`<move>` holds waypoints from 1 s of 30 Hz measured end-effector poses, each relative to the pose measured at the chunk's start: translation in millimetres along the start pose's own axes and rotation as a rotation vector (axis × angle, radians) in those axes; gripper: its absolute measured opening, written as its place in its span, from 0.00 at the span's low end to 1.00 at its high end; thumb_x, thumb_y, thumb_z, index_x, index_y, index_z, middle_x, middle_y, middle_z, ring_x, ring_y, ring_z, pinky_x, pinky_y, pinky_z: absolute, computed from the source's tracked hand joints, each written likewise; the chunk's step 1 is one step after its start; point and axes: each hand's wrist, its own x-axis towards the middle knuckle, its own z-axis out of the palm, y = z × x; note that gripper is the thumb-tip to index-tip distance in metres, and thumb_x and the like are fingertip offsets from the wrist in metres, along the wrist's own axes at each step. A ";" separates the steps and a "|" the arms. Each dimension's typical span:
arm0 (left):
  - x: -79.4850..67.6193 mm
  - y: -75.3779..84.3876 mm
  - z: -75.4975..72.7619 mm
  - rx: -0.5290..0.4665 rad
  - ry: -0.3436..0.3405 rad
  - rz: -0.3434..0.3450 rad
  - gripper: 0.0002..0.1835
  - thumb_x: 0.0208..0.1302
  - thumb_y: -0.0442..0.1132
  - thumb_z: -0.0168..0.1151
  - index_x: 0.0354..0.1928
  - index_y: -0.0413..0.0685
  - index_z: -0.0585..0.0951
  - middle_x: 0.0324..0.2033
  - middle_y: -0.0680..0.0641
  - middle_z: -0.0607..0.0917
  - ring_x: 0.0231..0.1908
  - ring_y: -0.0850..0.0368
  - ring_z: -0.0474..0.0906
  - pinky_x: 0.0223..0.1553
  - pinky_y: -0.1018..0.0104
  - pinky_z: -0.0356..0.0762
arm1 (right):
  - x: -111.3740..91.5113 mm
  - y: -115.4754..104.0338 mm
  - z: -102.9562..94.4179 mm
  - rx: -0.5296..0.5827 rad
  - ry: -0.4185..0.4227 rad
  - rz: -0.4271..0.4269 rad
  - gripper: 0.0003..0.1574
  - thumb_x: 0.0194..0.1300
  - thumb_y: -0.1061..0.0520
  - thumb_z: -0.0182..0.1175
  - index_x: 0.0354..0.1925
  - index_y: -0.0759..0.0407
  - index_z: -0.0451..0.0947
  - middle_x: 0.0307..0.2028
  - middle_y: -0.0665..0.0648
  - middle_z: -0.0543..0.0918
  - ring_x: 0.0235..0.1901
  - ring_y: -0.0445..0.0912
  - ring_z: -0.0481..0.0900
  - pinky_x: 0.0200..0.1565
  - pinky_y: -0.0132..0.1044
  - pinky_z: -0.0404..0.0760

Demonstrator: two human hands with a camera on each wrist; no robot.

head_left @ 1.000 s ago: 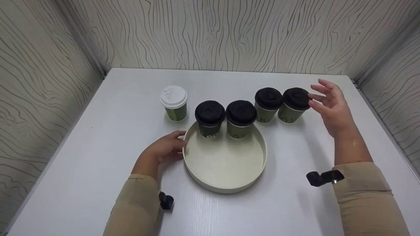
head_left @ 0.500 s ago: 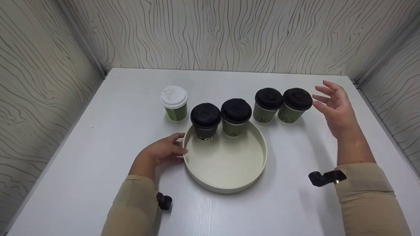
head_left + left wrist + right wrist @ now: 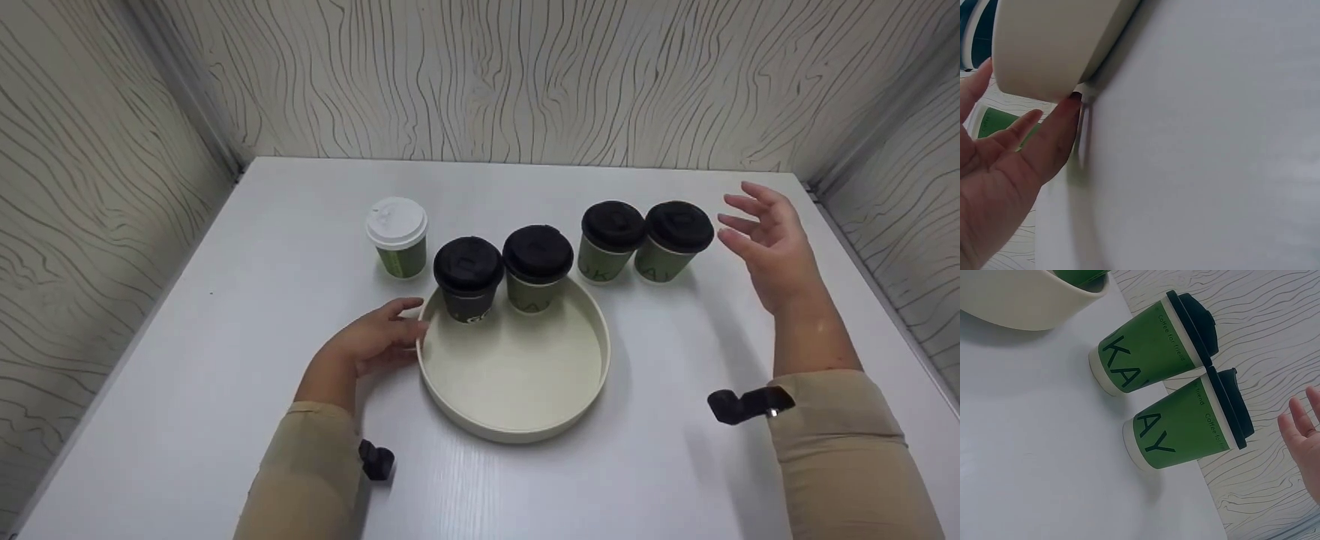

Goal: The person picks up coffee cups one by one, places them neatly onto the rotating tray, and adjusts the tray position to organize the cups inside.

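Note:
My left hand (image 3: 379,337) grips the left edge of a round cream tray (image 3: 517,375), thumb at the rim; in the left wrist view, fingers (image 3: 1053,135) reach the tray's lower edge. In the tray's back part stand a dark cup (image 3: 469,281) and a green cup (image 3: 534,289), both black-lidded and side by side. My right hand (image 3: 772,251) hovers with spread, bent fingers, holding nothing, just right of a black-lidded green cup (image 3: 667,255). Touching that cup on its left is another green cup (image 3: 609,259); both stand upright on the table.
A white-lidded green cup (image 3: 401,247) stands behind the tray on the left. The white table (image 3: 225,375) ends at patterned panels (image 3: 480,82) at the back and sides.
The two cups in the tray have shifted slightly left. My right hand has drawn back rightward from the rightmost cup. My left hand stays at the tray's edge, its thumb moving a little.

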 end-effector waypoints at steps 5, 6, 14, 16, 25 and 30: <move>4.8 -1.5 2.5 -0.019 -0.005 0.021 0.30 0.63 0.40 0.56 0.66 0.54 0.59 0.46 0.39 0.79 0.46 0.51 0.77 0.50 0.57 0.72 | 2.2 2.5 0.1 -0.043 0.011 0.033 0.42 0.58 0.64 0.60 0.66 0.50 0.53 0.61 0.56 0.59 0.59 0.51 0.59 0.58 0.33 0.64; 5.2 -1.5 3.1 -0.023 -0.006 0.023 0.30 0.63 0.40 0.55 0.66 0.54 0.59 0.46 0.39 0.79 0.46 0.51 0.77 0.49 0.57 0.72 | 2.9 3.5 0.0 -0.048 0.014 0.039 0.42 0.58 0.64 0.60 0.66 0.50 0.53 0.61 0.56 0.59 0.60 0.51 0.59 0.58 0.34 0.64; 7.4 -2.5 4.4 -0.051 0.007 0.014 0.28 0.65 0.42 0.53 0.65 0.53 0.60 0.45 0.40 0.80 0.43 0.53 0.78 0.44 0.60 0.75 | 9.2 13.3 -3.1 -0.055 0.042 0.079 0.43 0.57 0.63 0.62 0.66 0.49 0.53 0.62 0.57 0.58 0.59 0.49 0.59 0.61 0.38 0.61; 7.1 -2.3 4.5 -0.053 0.009 0.010 0.27 0.65 0.42 0.53 0.65 0.53 0.60 0.46 0.40 0.79 0.44 0.53 0.78 0.44 0.60 0.75 | 10.0 15.2 -4.1 -0.059 0.049 0.085 0.44 0.57 0.62 0.62 0.66 0.49 0.53 0.62 0.57 0.58 0.59 0.50 0.59 0.62 0.39 0.60; 5.6 -1.0 4.2 -0.064 -0.009 0.003 0.27 0.64 0.37 0.53 0.64 0.53 0.62 0.49 0.40 0.78 0.46 0.51 0.77 0.48 0.57 0.73 | 15.2 23.4 -4.6 -0.113 0.075 0.134 0.46 0.57 0.60 0.63 0.68 0.49 0.51 0.64 0.60 0.54 0.63 0.53 0.53 0.64 0.43 0.55; 5.5 -1.7 3.3 -0.080 -0.030 0.000 0.28 0.62 0.34 0.53 0.64 0.53 0.61 0.50 0.40 0.77 0.47 0.51 0.76 0.50 0.57 0.72 | 18.6 27.8 -3.6 -0.182 0.081 0.182 0.48 0.57 0.56 0.63 0.69 0.45 0.48 0.67 0.61 0.51 0.66 0.54 0.50 0.65 0.50 0.49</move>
